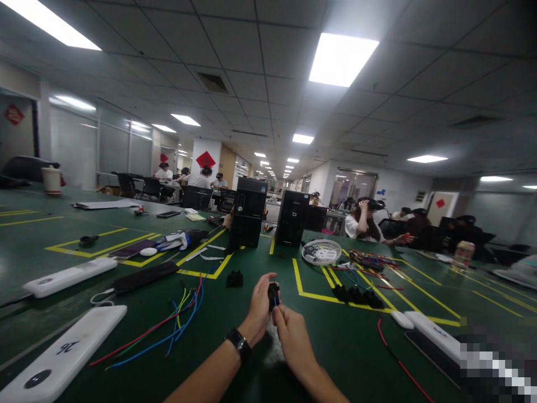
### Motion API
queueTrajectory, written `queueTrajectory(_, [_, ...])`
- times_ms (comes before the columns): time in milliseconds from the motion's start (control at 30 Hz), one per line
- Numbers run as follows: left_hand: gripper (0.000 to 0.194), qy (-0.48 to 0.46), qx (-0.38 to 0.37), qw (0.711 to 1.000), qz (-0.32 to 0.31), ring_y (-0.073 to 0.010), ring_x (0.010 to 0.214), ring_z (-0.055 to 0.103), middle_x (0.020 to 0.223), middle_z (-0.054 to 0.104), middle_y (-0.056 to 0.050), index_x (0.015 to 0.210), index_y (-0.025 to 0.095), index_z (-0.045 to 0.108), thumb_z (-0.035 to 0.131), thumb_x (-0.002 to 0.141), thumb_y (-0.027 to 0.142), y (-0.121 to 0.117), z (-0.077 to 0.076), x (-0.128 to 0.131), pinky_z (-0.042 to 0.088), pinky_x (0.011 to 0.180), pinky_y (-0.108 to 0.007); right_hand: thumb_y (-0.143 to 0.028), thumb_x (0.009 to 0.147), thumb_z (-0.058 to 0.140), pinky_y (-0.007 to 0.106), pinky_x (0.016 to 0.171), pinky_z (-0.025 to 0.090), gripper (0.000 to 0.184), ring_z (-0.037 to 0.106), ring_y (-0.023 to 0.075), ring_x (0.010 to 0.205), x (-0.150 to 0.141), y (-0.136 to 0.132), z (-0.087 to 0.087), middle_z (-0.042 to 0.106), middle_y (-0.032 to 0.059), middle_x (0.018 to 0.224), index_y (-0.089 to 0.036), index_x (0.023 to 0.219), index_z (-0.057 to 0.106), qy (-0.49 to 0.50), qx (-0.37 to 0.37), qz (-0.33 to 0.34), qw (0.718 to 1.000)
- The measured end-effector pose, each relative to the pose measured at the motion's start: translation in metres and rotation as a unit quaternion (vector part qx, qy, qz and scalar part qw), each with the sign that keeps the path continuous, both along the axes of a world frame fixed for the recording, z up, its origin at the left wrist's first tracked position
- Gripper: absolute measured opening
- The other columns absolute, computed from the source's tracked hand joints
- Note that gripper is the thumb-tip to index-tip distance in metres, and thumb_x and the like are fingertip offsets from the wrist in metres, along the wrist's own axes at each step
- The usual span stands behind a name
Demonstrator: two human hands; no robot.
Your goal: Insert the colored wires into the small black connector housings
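Note:
Over the middle of the green table, my left hand (pixel 259 309) is closed round a small black block-shaped part (pixel 273 295). My right hand (pixel 290 331) meets it from below right, thumb and forefinger pinched at the part's lower edge. A thin blue piece (pixel 276 301), apparently a wire, shows between the fingertips and the part; its end is hidden. A similar black part (pixel 234 279) lies just beyond my left hand. Several more black parts (pixel 358 296) sit in a row to the right. Loose red, blue, green and yellow wires (pixel 184 319) lie to the left.
White power strips (pixel 69 350) and a black pouch (pixel 146 277) lie on the left. Two black computer towers (pixel 250 215) stand ahead. A white round grille (pixel 321 252) and a wire heap (pixel 373 262) are at right, near a red wire (pixel 396 355). People sit beyond.

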State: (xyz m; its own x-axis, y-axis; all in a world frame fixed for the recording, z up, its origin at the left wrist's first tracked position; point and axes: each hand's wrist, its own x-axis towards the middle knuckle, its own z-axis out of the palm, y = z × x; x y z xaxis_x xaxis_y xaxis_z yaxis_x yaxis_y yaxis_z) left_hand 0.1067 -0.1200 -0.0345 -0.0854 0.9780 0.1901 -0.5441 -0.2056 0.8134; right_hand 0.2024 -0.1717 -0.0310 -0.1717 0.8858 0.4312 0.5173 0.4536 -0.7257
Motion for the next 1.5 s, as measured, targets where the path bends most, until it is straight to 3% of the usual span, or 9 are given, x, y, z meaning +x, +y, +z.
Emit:
queueTrajectory(200, [0.038, 0.079, 0.041, 0.995, 0.046, -0.0105, 0.064, 0.052, 0.079, 0.056, -0.001, 0.103, 0.019, 0.056, 0.05, 0.081, 0.05, 0.001, -0.002, -0.007, 0.043, 0.054, -0.02, -0.036, 0.091, 0.035, 0.024, 0.056, 0.028, 0.04, 0.047, 0.0134, 0.056, 0.007, 0.002, 0.007, 0.051, -0.0001, 0.055, -0.017, 0.059, 0.05, -0.015, 0.01, -0.032, 0.999])
queueTrajectory(433, [0.039, -0.05, -0.025, 0.998, -0.016, -0.0099, 0.056, 0.051, 0.079, 0.054, -0.001, 0.104, 0.018, 0.051, 0.051, 0.081, 0.049, 0.005, -0.006, 0.004, 0.043, 0.05, -0.023, -0.035, 0.091, 0.033, 0.023, 0.055, 0.03, 0.038, 0.05, 0.0137, 0.059, -0.005, 0.004, -0.005, 0.056, 0.0023, 0.063, -0.017, 0.063, 0.051, -0.001, -0.003, -0.003, 1.0])
queueTrajectory(700, [0.042, 0.088, 0.056, 0.992, 0.064, -0.0138, 0.069, 0.055, 0.08, 0.059, -0.004, 0.099, 0.017, 0.058, 0.047, 0.082, 0.053, 0.003, -0.003, -0.006, 0.045, 0.062, -0.024, -0.04, 0.091, 0.033, 0.024, 0.056, 0.029, 0.041, 0.048, 0.0139, 0.057, 0.008, 0.007, 0.002, 0.052, 0.0007, 0.057, -0.018, 0.06, 0.047, -0.005, 0.01, -0.038, 0.999])
queueTrajectory(933, [0.041, -0.03, 0.013, 0.999, -0.005, -0.0112, 0.061, 0.053, 0.08, 0.058, -0.002, 0.106, 0.019, 0.054, 0.049, 0.081, 0.052, 0.0, -0.002, 0.001, 0.042, 0.054, -0.023, -0.041, 0.091, 0.026, 0.024, 0.055, 0.03, 0.041, 0.052, 0.0157, 0.061, -0.01, 0.007, -0.015, 0.057, 0.0052, 0.065, -0.017, 0.067, 0.05, -0.005, -0.01, 0.002, 1.0])
queueTrajectory(1167, [0.04, 0.12, 0.083, 0.987, 0.067, -0.0156, 0.081, 0.055, 0.089, 0.059, -0.005, 0.1, 0.018, 0.057, 0.044, 0.085, 0.052, 0.006, -0.005, -0.015, 0.044, 0.071, -0.025, -0.045, 0.089, 0.031, 0.024, 0.057, 0.03, 0.044, 0.047, 0.0139, 0.057, 0.006, 0.012, -0.001, 0.048, 0.0001, 0.056, -0.018, 0.059, 0.046, -0.001, -0.004, -0.018, 1.0])
queueTrajectory(1367, [0.043, 0.096, 0.057, 0.993, 0.03, -0.0126, 0.066, 0.051, 0.08, 0.055, -0.002, 0.106, 0.02, 0.052, 0.038, 0.087, 0.055, 0.0, 0.0, -0.005, 0.041, 0.059, -0.023, -0.04, 0.088, 0.033, 0.023, 0.056, 0.031, 0.04, 0.047, 0.0139, 0.056, 0.008, 0.015, -0.01, 0.046, -0.0006, 0.054, -0.017, 0.061, 0.05, -0.028, -0.038, 0.014, 0.999])
queueTrajectory(1500, [0.042, 0.14, 0.057, 0.987, 0.049, -0.0123, 0.065, 0.05, 0.08, 0.054, -0.001, 0.108, 0.021, 0.051, 0.037, 0.087, 0.055, -0.007, 0.004, -0.006, 0.041, 0.06, -0.022, -0.037, 0.088, 0.034, 0.023, 0.057, 0.032, 0.038, 0.048, 0.0136, 0.057, 0.009, 0.017, -0.007, 0.048, -0.0005, 0.056, -0.015, 0.068, 0.058, -0.025, -0.06, 0.017, 0.998])
